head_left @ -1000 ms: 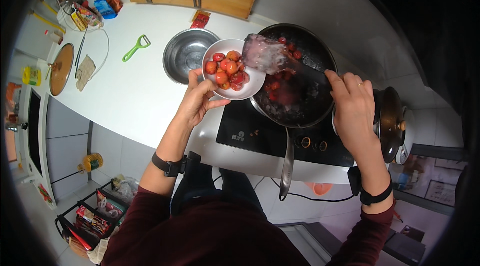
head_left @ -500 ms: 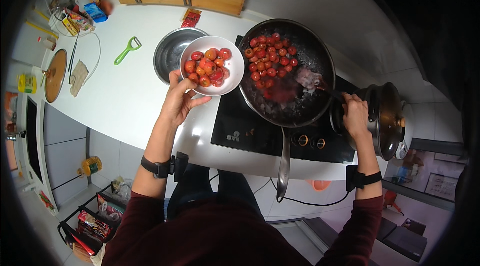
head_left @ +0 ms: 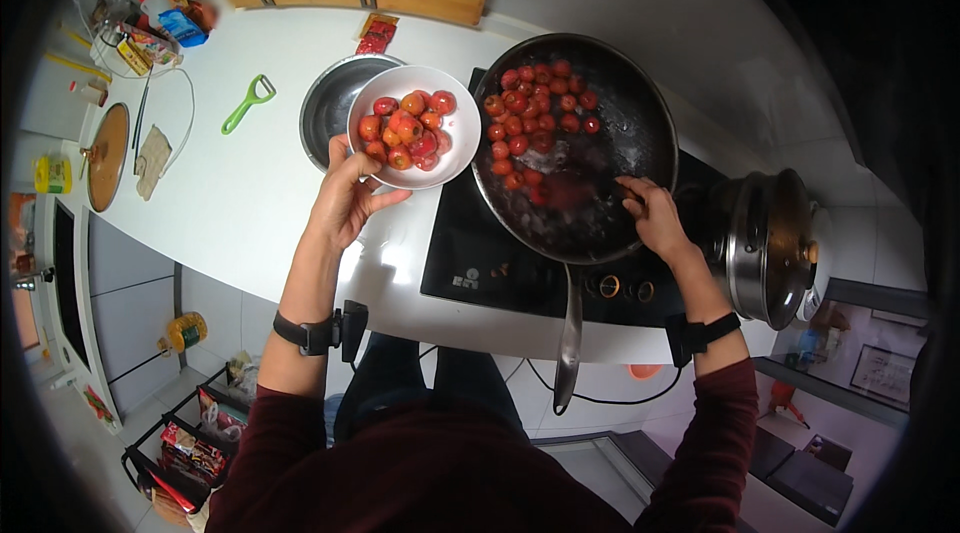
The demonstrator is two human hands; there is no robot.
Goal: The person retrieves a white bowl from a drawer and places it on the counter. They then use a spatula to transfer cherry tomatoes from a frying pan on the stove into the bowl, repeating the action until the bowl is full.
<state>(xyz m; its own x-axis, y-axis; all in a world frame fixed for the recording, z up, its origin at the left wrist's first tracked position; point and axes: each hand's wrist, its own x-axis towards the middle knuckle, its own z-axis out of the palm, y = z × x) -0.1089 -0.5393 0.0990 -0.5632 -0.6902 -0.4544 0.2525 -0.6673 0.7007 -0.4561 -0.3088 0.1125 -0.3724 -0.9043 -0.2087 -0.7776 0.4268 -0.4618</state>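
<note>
My left hand (head_left: 348,195) grips the rim of a white bowl (head_left: 458,148), thumb at its edge, and holds it tilted beside the pan. Inside lie several round red fruits (head_left: 405,128) with holes at their ends. A wide dark frying pan (head_left: 640,103) rests on the hob, holding bubbling liquid and many similar red fruits (head_left: 530,103) at its far left. My right hand (head_left: 655,216) is over the pan's near right side, fingers curled together. What they hold is hidden; the spatula's head cannot be made out in the liquid.
A metal basin (head_left: 325,113) stands behind the bowl, with a red packet (head_left: 377,35) beyond it. On the counter's left lie a green peeler (head_left: 248,105), a cloth (head_left: 153,161) and a glass lid (head_left: 108,158). A lidded steel pot (head_left: 745,253) stands right; the pan handle (head_left: 570,333) juts toward me.
My right hand has moved left and inward over the pan from beside the pot. The spatula's pale head no longer shows. The bowl has shifted slightly left in the picture.
</note>
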